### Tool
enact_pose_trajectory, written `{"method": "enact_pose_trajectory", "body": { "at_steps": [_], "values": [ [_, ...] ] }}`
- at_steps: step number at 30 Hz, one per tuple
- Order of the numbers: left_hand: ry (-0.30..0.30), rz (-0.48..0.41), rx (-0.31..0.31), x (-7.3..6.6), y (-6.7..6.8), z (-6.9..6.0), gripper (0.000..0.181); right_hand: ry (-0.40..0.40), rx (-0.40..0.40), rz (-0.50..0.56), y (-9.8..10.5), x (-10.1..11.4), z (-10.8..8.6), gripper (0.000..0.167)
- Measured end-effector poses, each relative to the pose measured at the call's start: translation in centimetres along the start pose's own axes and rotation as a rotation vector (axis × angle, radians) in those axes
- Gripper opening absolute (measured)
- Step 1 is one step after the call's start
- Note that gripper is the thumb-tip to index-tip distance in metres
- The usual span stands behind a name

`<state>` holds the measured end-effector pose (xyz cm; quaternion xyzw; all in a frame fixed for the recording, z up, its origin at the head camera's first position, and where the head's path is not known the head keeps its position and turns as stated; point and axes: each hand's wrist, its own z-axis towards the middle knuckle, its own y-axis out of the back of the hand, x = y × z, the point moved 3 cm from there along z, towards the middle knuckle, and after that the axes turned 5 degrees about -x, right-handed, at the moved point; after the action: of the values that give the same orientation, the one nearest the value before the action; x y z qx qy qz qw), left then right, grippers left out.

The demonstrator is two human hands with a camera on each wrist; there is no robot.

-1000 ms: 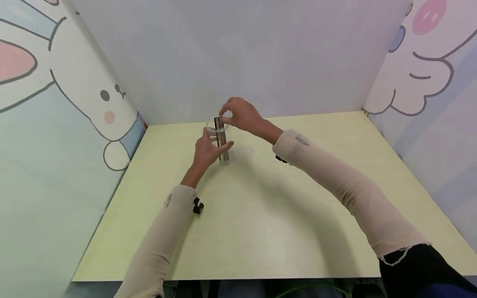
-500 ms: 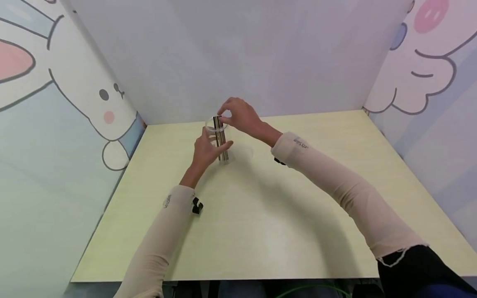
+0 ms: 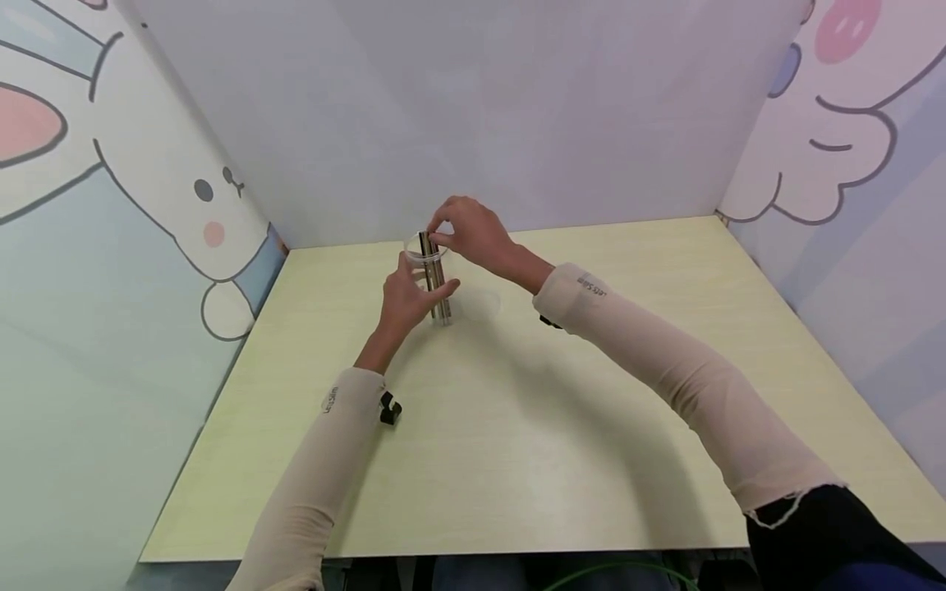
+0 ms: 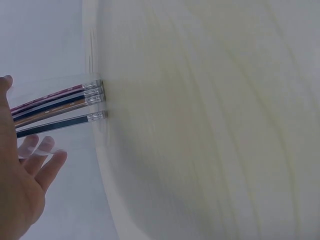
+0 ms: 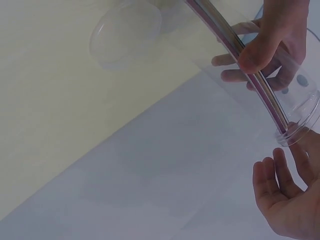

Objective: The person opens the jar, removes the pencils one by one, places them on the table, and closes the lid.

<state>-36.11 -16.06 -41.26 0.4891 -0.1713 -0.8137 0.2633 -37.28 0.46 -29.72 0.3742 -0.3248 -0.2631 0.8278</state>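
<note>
A clear plastic jar (image 3: 414,257) stands upright near the back of the table, a bundle of several pencils (image 3: 437,287) inside it. My left hand (image 3: 405,300) holds the jar from the left, thumb in front and fingers around the far side. At the rim, my right hand (image 3: 479,235) pinches the top ends of the pencils between thumb and index finger. Silvery lower ends of the pencils (image 4: 75,104) show through the jar wall in the left wrist view. The right wrist view shows the right hand (image 5: 292,205) at the jar's mouth, its other fingers loosely bent.
A clear round lid (image 3: 480,304) lies on the pale yellow table (image 3: 517,460), just right of the jar. A plain wall (image 3: 488,107) rises behind the table's back edge. Walls with cartoon drawings stand at both sides.
The head view has drifted slightly. Both hands, the jar and the pencils keep nearly the same pose.
</note>
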Motion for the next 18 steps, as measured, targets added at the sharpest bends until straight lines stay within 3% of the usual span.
{"method": "enact_pose_trajectory", "body": {
  "at_steps": [11, 18],
  "values": [
    [0.019, 0.012, 0.008, 0.08, -0.15, -0.15, 0.086, 0.037, 0.007, -0.036, -0.28, 0.08, 0.14, 0.009],
    [0.033, 0.018, 0.016, -0.24, -0.15, -0.01, 0.086, 0.049, 0.017, 0.01, -0.2, -0.06, 0.22, 0.008]
  ]
}}
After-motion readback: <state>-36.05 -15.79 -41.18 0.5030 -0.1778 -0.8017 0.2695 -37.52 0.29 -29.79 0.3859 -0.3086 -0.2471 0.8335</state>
